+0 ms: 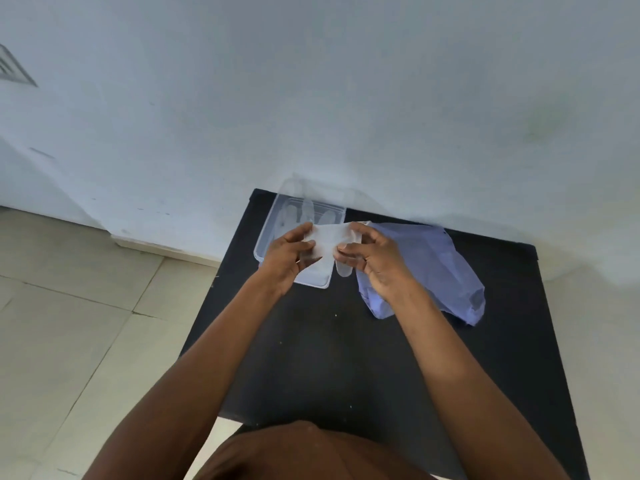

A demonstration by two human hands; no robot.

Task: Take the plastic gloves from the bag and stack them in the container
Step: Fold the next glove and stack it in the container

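Black tabletop (329, 341) against a pale wall, and both hands are up over it, working one clear plastic glove (327, 242). Left hand (289, 259) pinches one edge, right hand (372, 259) grips the other, the film stretched flat between them. Just beyond the left hand sits the clear container (268, 233), with at least one glove already laid inside. Under and beyond the right hand lies the blue bag (436, 268). So partway there, I'd say; what remains in the bag can't be seen.
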